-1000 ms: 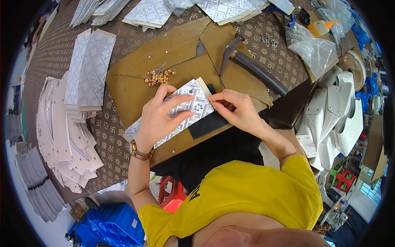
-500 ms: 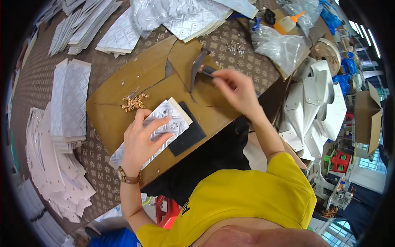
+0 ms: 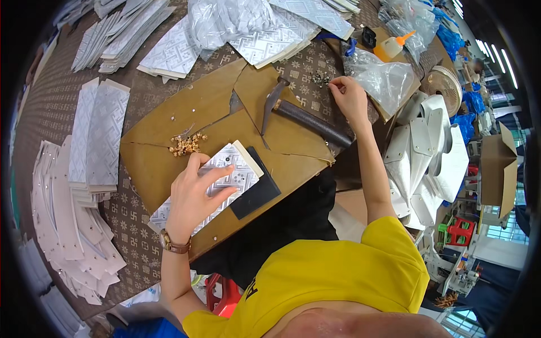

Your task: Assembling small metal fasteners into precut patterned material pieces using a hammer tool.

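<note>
My left hand (image 3: 197, 194) lies across a white and grey patterned panel (image 3: 239, 169), holding it with thumb and fingers apart on its top. The panel has small holes and a dark stud, and rests partly over a flat black block (image 3: 260, 194). My right hand (image 3: 350, 101) reaches out to the far right, its fingertips pinched beside scattered small metal pieces (image 3: 321, 78); what they hold is too small to make out. Between my hands a hammer (image 3: 310, 121) lies on the cracked brown board (image 3: 220, 132). Gold-coloured small fasteners (image 3: 187, 145) sit heaped beyond my left hand.
Patterned panels (image 3: 101, 132) and pale studded pieces (image 3: 73, 225) are stacked at left. More panels and plastic bags (image 3: 234, 22) lie at the far side. At right are a glue bottle (image 3: 390, 48), a clear bag (image 3: 386, 79), a fan (image 3: 444, 84) and white bag pieces (image 3: 420, 158).
My right hand has let go of the hammer and moved away to the small metal pieces. The hammer now lies on the board. My left hand stays on the panel.
</note>
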{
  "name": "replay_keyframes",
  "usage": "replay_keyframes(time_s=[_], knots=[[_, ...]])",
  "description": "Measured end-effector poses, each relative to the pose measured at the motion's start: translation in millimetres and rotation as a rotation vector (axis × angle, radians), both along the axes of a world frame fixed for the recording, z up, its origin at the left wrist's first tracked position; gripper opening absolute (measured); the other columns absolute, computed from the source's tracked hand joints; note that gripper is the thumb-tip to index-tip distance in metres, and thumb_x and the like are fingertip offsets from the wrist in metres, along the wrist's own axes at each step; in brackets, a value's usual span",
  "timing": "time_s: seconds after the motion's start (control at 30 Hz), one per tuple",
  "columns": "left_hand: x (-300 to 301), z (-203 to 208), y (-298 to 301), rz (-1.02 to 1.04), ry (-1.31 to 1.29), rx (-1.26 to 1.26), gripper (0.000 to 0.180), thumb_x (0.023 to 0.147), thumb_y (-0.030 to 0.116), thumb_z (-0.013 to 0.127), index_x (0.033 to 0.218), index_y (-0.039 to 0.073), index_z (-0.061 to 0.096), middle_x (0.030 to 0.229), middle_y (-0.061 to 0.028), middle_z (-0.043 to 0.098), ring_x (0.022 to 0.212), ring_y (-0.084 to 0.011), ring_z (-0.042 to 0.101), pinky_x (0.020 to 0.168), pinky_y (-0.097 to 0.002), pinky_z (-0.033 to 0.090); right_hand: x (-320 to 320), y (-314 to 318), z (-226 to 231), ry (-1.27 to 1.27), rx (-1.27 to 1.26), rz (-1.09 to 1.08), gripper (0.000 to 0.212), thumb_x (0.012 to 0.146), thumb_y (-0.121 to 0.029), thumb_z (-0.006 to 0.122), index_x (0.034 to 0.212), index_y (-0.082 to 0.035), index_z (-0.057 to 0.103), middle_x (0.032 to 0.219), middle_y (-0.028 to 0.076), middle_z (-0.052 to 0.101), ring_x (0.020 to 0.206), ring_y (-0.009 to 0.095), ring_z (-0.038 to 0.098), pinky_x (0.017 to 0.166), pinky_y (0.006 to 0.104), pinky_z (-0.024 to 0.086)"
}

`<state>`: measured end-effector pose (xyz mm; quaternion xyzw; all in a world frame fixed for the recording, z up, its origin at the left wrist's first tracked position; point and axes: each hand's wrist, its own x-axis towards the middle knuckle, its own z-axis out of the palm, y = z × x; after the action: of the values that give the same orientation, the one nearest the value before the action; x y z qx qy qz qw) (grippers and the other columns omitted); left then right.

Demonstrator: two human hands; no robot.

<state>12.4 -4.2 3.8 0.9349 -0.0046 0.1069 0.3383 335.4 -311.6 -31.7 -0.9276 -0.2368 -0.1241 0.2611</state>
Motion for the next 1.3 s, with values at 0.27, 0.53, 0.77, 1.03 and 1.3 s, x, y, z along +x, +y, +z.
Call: replay_keyframes(time_s=[0.27,0.53,0.77,1.03,1.3], knots=[[2,2,1,0.015,0.03,0.009,0.04,0.076,0.028,0.091,0.113,0.02,0.078,0.108,-0.0076,0.058,0.088,-0.0295,0.066,0.075,-0.0397,0.055,-29,20,22,0.004,0.058,0.044,0.012,0.093,-0.012,0.074,0.1,-0.003,0.074,0.093,0.011,0.07,0.078,0.021,0.069,0.073,0.0329,0.054],[1,1,2,0.002,0.022,-0.001,0.038,0.077,0.03,0.09,0.112,0.02,0.078,0.109,-0.0072,0.057,0.086,-0.0286,0.066,0.074,-0.04,0.055,-3,0,-4,0.021,-0.01,0.028,0.011,0.094,-0.012,0.073,0.101,-0.003,0.074,0.093,0.011,0.07,0.078,0.022,0.069,0.075,0.0335,0.055],[-2,-3,2,-0.008,-0.028,-0.003,0.037,0.077,0.029,0.09,0.111,0.021,0.078,0.109,-0.0075,0.057,0.087,-0.0286,0.067,0.075,-0.0401,0.055,-11,3,-1,0.073,0.091,0.067,0.013,0.094,-0.011,0.073,0.104,-0.003,0.075,0.096,0.011,0.071,0.081,0.021,0.069,0.077,0.0315,0.054],[1,0,2,0.01,0.03,-0.031,0.038,0.076,0.027,0.09,0.111,0.02,0.078,0.109,-0.0066,0.057,0.088,-0.0287,0.067,0.075,-0.04,0.055,-32,5,17,0.127,0.06,0.107,0.012,0.094,-0.009,0.074,0.102,-0.001,0.075,0.098,0.009,0.071,0.084,0.018,0.067,0.075,0.03,0.053],[-1,2,3,0.014,0.036,0.008,0.037,0.077,0.028,0.089,0.112,0.022,0.078,0.11,-0.0066,0.058,0.09,-0.0289,0.067,0.077,-0.0401,0.055,-42,8,18,0.108,0.044,0.177,0.007,0.092,-0.006,0.075,0.098,-0.001,0.075,0.098,0.008,0.069,0.083,0.017,0.066,0.074,0.0287,0.052]])
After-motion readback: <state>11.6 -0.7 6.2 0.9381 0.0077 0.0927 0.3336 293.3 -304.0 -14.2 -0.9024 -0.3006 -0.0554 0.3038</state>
